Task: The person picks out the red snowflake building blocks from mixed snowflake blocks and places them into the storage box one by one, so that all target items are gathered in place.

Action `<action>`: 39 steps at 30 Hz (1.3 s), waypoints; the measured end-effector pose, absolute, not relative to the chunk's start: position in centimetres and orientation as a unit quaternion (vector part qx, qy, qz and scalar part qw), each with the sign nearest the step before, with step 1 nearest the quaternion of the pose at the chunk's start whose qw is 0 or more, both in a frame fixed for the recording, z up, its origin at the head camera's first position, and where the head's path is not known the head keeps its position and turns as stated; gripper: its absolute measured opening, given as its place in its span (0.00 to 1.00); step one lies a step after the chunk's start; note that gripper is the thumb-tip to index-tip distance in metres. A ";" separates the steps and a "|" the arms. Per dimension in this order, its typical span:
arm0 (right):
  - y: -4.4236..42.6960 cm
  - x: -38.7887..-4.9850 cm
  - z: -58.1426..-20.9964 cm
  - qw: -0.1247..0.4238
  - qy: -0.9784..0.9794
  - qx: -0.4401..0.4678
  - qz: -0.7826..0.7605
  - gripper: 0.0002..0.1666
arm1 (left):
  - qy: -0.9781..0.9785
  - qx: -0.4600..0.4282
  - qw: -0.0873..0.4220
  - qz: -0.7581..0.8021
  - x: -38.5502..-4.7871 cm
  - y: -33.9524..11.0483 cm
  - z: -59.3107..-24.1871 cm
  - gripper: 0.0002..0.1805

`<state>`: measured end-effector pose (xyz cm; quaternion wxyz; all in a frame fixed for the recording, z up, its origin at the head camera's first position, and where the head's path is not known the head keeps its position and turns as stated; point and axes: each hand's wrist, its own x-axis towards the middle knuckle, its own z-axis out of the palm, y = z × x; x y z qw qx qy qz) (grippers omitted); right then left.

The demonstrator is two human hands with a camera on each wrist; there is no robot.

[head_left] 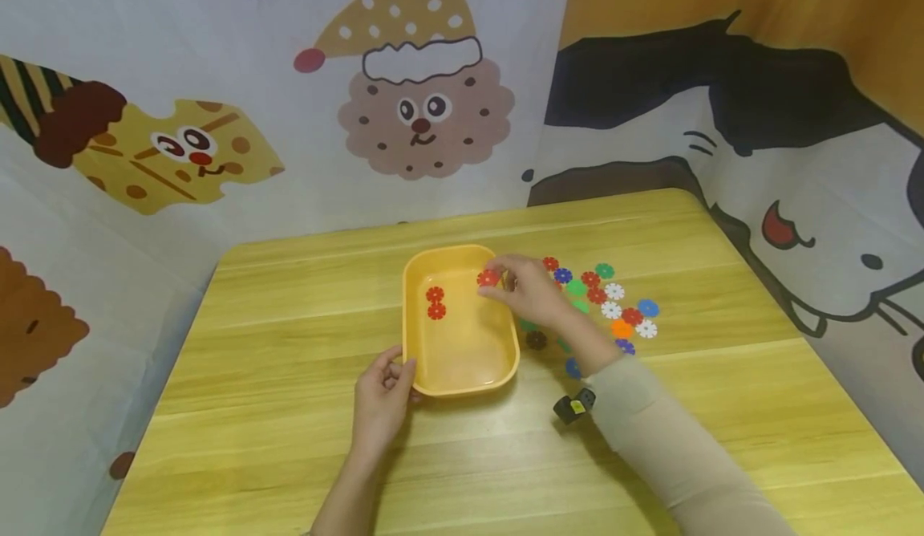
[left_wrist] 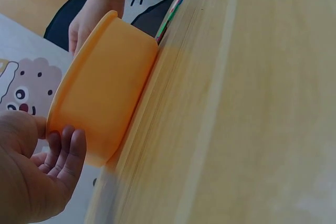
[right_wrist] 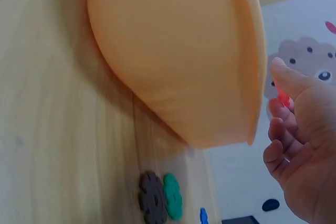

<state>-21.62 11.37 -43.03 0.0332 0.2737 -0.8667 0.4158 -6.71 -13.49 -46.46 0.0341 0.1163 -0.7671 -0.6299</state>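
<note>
An orange plastic tray [head_left: 462, 359] stands on the wooden table, with two red snowflake discs [head_left: 436, 303] lying in its left part. My left hand [head_left: 380, 399] grips the tray's near left corner, thumb at the rim and fingers against the outer wall, as the left wrist view also shows. Over the tray's far right side, my right hand [head_left: 530, 289] pinches another red snowflake disc [head_left: 487, 278] between thumb and fingers. In the right wrist view only a sliver of that red disc [right_wrist: 283, 97] shows beside the thumb.
Right of the tray lie loose snowflake discs in several colours, among them a white disc [head_left: 611, 310], an orange disc [head_left: 622, 328] and a brown disc [head_left: 536, 339]. A small black device [head_left: 574, 406] sits by the right wrist. A cartoon-printed cloth [head_left: 289, 6] hangs behind the table.
</note>
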 end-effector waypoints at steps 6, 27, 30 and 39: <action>10.0 -21.2 -43.1 0.041 -0.861 0.291 0.415 0.22 | -0.768 0.118 0.034 -0.628 -6.7 -13.5 -46.4 0.22; 5.9 -20.5 -43.2 -0.026 -0.865 0.349 0.360 0.25 | -0.770 0.116 0.036 -0.627 -6.7 -13.5 -46.4 0.21; 5.2 -20.5 -43.4 -0.023 -0.868 0.352 0.349 0.24 | -0.771 0.112 0.039 -0.626 -6.7 -13.5 -46.5 0.21; 3.5 -20.5 -44.3 -0.066 -0.886 0.315 0.334 0.17 | -0.766 0.111 0.044 -0.632 -6.8 -13.5 -46.7 0.19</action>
